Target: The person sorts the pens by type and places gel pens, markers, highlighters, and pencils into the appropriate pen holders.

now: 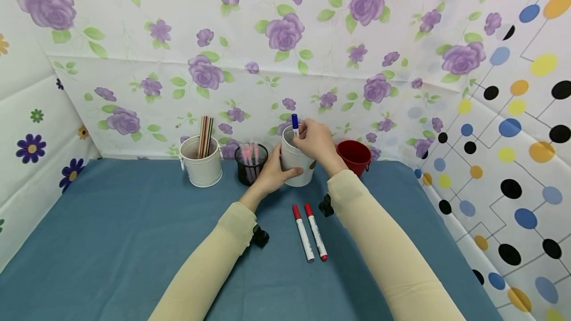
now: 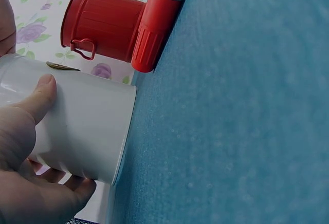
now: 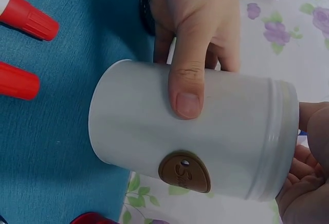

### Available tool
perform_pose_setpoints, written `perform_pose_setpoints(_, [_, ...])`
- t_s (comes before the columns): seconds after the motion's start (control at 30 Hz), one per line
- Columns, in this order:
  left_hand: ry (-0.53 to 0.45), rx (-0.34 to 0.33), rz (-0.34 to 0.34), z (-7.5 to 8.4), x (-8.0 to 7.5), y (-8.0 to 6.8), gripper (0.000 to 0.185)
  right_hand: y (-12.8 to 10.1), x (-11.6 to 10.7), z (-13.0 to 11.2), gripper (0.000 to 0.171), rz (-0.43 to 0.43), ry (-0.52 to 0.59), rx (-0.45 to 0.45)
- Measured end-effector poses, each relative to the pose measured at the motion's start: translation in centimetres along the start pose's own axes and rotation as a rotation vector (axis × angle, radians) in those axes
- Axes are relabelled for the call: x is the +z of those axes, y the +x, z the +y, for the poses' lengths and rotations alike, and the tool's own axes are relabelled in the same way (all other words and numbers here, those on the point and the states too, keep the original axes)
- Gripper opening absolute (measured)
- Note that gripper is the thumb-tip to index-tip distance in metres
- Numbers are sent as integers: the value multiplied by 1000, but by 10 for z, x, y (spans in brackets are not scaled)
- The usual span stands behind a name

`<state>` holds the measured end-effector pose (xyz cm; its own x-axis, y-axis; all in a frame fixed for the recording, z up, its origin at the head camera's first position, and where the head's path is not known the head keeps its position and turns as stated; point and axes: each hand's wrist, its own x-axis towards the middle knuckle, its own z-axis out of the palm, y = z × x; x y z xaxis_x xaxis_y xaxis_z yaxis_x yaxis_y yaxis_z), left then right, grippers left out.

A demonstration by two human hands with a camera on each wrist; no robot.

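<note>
A white metal bucket (image 1: 298,165) with a brown oval label (image 3: 185,171) stands toward the back of the table. My left hand (image 1: 273,172) grips its side, thumb across the front and fingers around the far left. At its mouth my right hand (image 1: 315,141) pinches a blue-capped marker (image 1: 295,122), held upright with the cap pointing up. The marker's lower part is hidden by the hand and the bucket's rim. Two red-capped markers (image 1: 303,234) lie side by side on the cloth in front of the bucket.
Left of the bucket stand a black mesh cup (image 1: 244,175) with pink pens and a cream bucket (image 1: 202,172) holding striped sticks. A red bucket (image 1: 354,155) stands to its right. Behind them hangs a floral cloth (image 1: 250,83); blue cloth (image 1: 134,241) covers the table.
</note>
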<state>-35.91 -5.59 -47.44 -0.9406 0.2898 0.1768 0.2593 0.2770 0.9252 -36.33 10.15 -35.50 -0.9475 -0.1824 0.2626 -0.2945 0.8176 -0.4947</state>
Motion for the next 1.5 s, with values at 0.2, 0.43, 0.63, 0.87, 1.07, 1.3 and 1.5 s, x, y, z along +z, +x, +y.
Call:
perform_pose_setpoints(0.2, [10, 2, 4, 2, 1, 0, 103, -1, 2, -1, 16, 8, -39, -7])
perform_pose_setpoints(0.43, [14, 6, 7, 2, 0, -1, 100, 1, 2, -3, 18, -13, -85, -4])
perform_pose_setpoints(0.63, [14, 6, -1, 1, 1, -1, 100, -2, 2, 0, 20, -5, -46, -21])
perform_pose_setpoints(0.87, [7, 2, -5, 2, 2, -1, 101, -12, -7, 6, 21, 0, 165, -55])
perform_pose_setpoints(1.07, [-4, 7, 3, 1, 1, -1, 101, -26, -30, -4, 21, 35, 160, -113])
perform_pose_setpoints(1.3, [-7, 22, 5, -2, -1, -2, 101, -53, -49, -23, 16, 3, 77, -224])
perform_pose_setpoints(1.5, [19, 39, 0, -2, -1, -2, 103, -83, -50, -24, 19, -75, 23, -232])
